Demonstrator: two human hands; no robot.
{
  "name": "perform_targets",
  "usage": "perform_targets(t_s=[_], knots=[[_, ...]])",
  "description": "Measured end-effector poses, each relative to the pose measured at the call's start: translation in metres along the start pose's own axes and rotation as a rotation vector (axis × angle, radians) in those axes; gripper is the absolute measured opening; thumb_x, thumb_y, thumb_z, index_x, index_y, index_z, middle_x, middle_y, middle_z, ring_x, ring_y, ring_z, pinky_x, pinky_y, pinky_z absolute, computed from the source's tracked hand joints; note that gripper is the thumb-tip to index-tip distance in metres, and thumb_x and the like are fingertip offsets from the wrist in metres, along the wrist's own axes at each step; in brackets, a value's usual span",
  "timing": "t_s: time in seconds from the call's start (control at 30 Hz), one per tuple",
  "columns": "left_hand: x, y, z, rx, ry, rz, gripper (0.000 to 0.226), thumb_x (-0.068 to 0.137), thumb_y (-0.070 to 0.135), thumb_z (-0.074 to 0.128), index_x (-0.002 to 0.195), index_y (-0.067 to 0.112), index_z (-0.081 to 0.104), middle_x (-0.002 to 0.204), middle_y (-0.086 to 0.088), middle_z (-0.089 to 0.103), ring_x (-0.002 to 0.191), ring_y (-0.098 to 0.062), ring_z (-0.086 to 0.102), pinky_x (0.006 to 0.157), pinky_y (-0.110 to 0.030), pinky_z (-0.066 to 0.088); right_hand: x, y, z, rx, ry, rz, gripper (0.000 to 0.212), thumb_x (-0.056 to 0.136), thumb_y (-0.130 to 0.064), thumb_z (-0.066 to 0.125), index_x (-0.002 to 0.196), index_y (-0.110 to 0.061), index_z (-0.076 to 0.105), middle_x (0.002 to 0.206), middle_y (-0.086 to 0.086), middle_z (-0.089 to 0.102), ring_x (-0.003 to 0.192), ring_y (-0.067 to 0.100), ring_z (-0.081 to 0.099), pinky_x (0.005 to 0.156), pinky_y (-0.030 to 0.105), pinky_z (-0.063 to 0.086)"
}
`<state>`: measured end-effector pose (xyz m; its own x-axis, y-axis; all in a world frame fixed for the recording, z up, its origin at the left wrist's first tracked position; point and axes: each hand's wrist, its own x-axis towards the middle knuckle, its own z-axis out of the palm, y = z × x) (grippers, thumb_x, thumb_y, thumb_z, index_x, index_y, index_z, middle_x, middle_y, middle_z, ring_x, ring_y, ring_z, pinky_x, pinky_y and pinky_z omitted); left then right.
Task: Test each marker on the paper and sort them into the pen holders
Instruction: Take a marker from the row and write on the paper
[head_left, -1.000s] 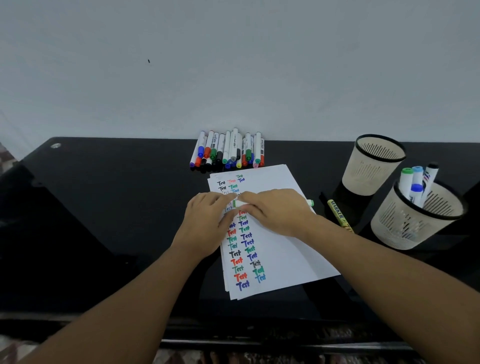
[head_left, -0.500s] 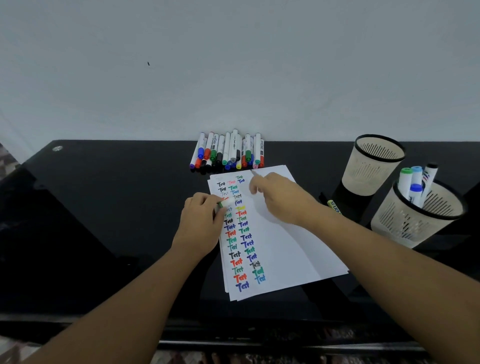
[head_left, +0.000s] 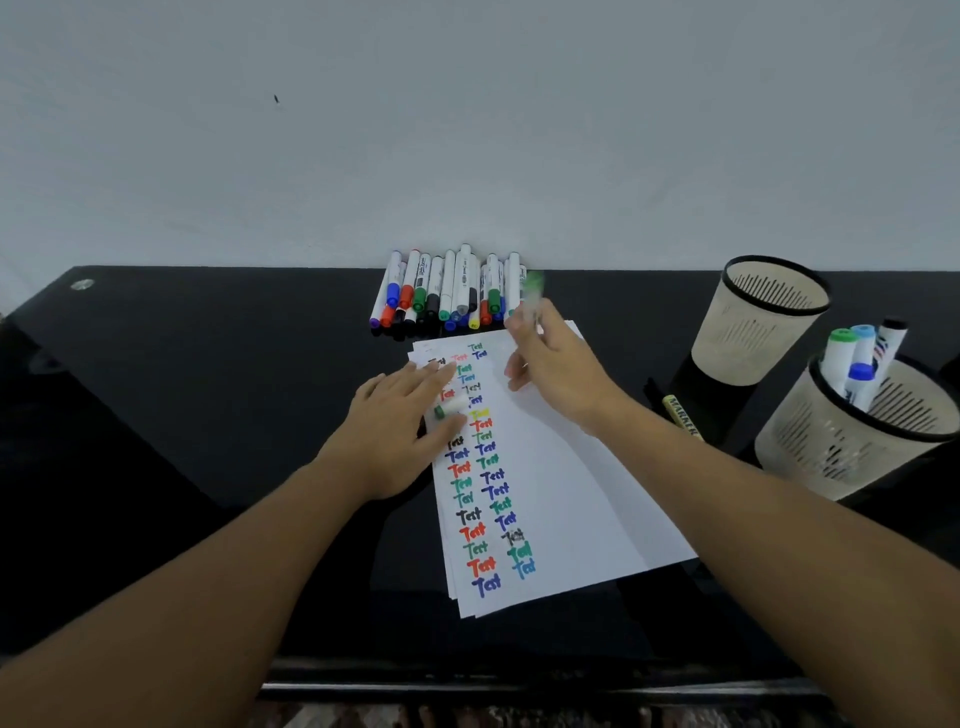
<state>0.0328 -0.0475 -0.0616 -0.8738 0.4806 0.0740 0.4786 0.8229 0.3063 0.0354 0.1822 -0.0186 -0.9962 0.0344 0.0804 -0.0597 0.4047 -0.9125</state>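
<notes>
A black glossy table (head_left: 182, 415) is filling the lower part of the view, running back to a pale wall (head_left: 467, 130). On it a stack of white paper (head_left: 561, 483) is lying angled, its left side carrying two columns of the word "Test" in black, red, green, blue and yellow.

Two beige mesh pen holders are standing at the right. The farther pen holder (head_left: 761, 317) is showing nothing inside from this angle. The nearer pen holder (head_left: 852, 431) is leaning and holding several markers, with green, light blue, blue and black caps sticking up. Just left of them a yellow marker (head_left: 681, 415) is lying on the table, partly under the right forearm.

A row of unsorted markers (head_left: 452, 291) is lying against the wall just behind the paper.

The left hand (head_left: 400, 431) is resting flat on the left edge of the paper, fingers nearly straight and spread; a small green and white cap (head_left: 451, 406) is showing between its thumb and forefinger, though the grip on it is unclear.

The right hand (head_left: 556, 364) is raised over the top of the paper with its fingers curling around a green marker (head_left: 532, 296), which is blurred and pointing up toward the row of markers.
</notes>
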Motion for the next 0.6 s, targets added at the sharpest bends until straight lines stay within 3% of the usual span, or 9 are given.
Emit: perform_targets(t_s=[0.07,0.13,0.2,0.3,0.4,0.6], knots=[[0.000,-0.002,0.001,-0.011,0.025,-0.014,0.067,0.100,0.067,0.030,0.159,0.035,0.025,0.166,0.011,0.021,0.154,-0.009,0.010,0.126,-0.041,0.005,0.002,0.002,0.011,0.091,0.069,0.004,0.038,0.105,-0.056,0.045,0.127,-0.029,0.061,0.075,-0.014,0.064,0.069,0.002,0.061,0.072,0.023,0.051],[0.001,-0.002,0.001,-0.017,0.028,-0.018,0.065,0.101,0.066,0.030,0.157,0.034,0.031,0.166,0.012,0.023,0.154,-0.009,0.012,0.126,-0.040,0.005,0.005,0.008,0.019,0.087,0.135,0.004,0.038,0.105,-0.054,0.049,0.123,-0.026,0.068,0.078,-0.020,0.063,0.072,-0.006,0.059,0.072,0.015,0.045],[0.001,-0.002,0.001,-0.013,0.020,-0.021,0.063,0.101,0.064,0.030,0.157,0.035,0.031,0.166,0.012,0.022,0.154,-0.008,0.011,0.126,-0.039,0.005,0.006,0.012,0.023,0.063,0.148,0.030,0.035,0.105,-0.050,0.050,0.113,-0.022,0.069,0.084,-0.013,0.068,0.078,-0.001,0.062,0.079,0.024,0.050],[0.002,-0.004,0.001,-0.005,0.018,-0.027,0.061,0.102,0.063,0.029,0.157,0.037,0.031,0.166,0.013,0.022,0.154,-0.008,0.011,0.126,-0.039,0.005,0.005,0.017,0.025,0.005,0.153,0.025,0.017,0.105,-0.039,0.055,0.099,-0.029,0.068,0.091,-0.008,0.073,0.089,0.008,0.068,0.089,0.034,0.056],[0.001,-0.003,0.002,-0.013,0.026,-0.024,0.058,0.103,0.060,0.030,0.156,0.037,0.032,0.166,0.013,0.022,0.154,-0.007,0.010,0.125,-0.037,0.004,0.005,0.021,0.026,-0.016,0.163,-0.009,0.005,0.099,-0.035,0.066,0.098,-0.030,0.067,0.090,-0.001,0.073,0.090,0.017,0.069,0.088,0.043,0.057],[0.001,-0.003,0.002,-0.033,0.034,-0.026,0.056,0.104,0.058,0.030,0.156,0.037,0.033,0.166,0.013,0.022,0.154,-0.006,0.010,0.125,-0.036,0.005,0.008,0.018,0.028,-0.042,0.145,0.076,0.021,0.103,-0.039,0.060,0.108,-0.020,0.066,0.094,-0.007,0.073,0.094,0.011,0.068,0.093,0.041,0.056]])
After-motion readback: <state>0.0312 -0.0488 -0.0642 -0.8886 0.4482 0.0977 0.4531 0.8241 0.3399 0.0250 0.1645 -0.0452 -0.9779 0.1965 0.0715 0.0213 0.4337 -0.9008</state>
